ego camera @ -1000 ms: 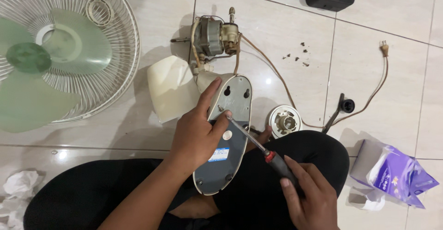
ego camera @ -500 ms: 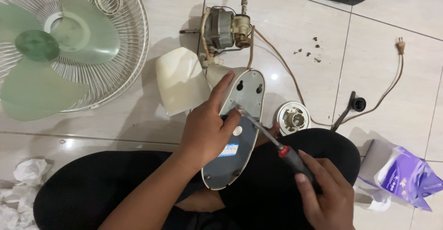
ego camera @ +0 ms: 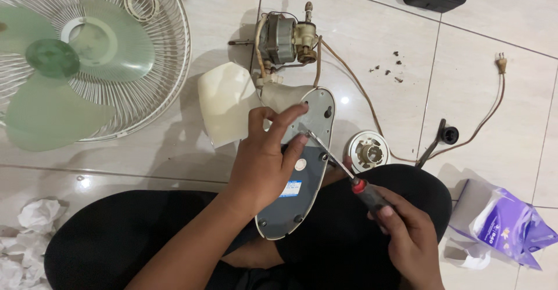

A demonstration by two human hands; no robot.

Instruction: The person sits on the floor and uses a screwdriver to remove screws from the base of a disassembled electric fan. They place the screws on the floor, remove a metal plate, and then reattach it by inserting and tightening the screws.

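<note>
Far left on the floor there's a pile of crumpled tissues [ego camera: 26, 237], and above it one wire fan guard [ego camera: 168, 45] with a pale green three-blade fan [ego camera: 52, 86] lying in it. Moving right, one cream plastic cover [ego camera: 224, 101] sits on the tiles, touching the top end of the base.

The base [ego camera: 302, 173] is the main thing here: one grey oval plate with a cream rim, propped on the person's lap in black trousers. Its long axis runs from lower left, near the knee, up to the upper right, toward the one bare motor [ego camera: 285, 37] lying on the floor past it. The left hand [ego camera: 264, 162] is spread flat over the plate, fingers apart, pressing on it rather than wrapped round anything.

The screwdriver [ego camera: 343, 171], just one, slants from upper left to lower right, tip down on the plate right next to the left fingertips. The right hand [ego camera: 407, 235] is clamped shut round its red and black handle.

Further right: a round cream knob part [ego camera: 367, 150], a few loose screws [ego camera: 389, 72], a brown cord ending in a plug [ego camera: 500, 63], and one purple tissue pack [ego camera: 505, 223].
</note>
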